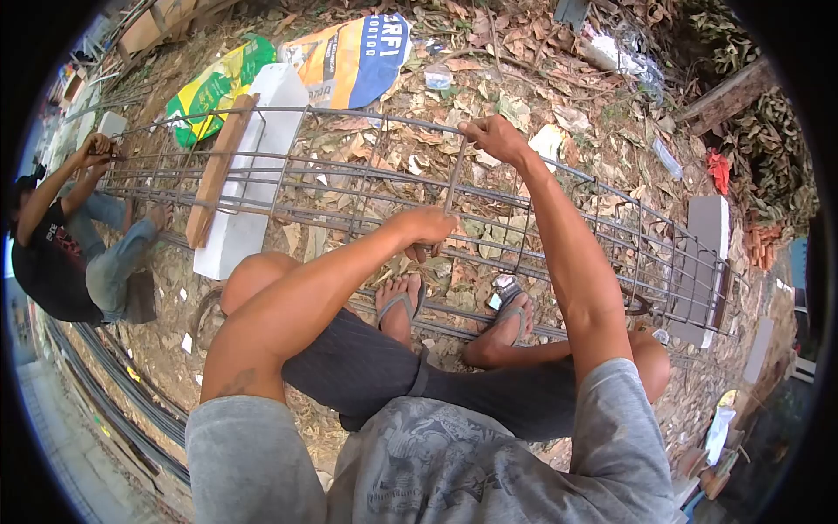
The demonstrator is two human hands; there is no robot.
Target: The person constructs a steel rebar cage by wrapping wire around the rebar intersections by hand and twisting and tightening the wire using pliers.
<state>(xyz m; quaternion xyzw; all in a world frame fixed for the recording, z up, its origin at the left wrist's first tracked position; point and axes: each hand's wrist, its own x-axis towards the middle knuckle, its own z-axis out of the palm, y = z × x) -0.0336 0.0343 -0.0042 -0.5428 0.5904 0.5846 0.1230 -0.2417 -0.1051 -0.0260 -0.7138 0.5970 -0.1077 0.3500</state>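
A long rebar cage (349, 166) of lengthwise steel bars and square stirrups stretches across the ground in front of me. Between my two hands runs one side of a rebar stirrup (456, 177), crossing the long bars at a slant. My left hand (428, 229) is closed round its near end, low by the middle bars, with the fingertips partly hidden. At the far top bar, my right hand (496, 140) pinches the stirrup's other end between thumb and fingers.
White blocks (253, 175) (704, 231) support both cage ends, with a wooden plank (218, 175) on the left one. A co-worker (78, 236) squats at the left end, hands on the bars. Cement bags (345, 61) and dry leaves lie beyond; loose bars (113, 393) lie lower left.
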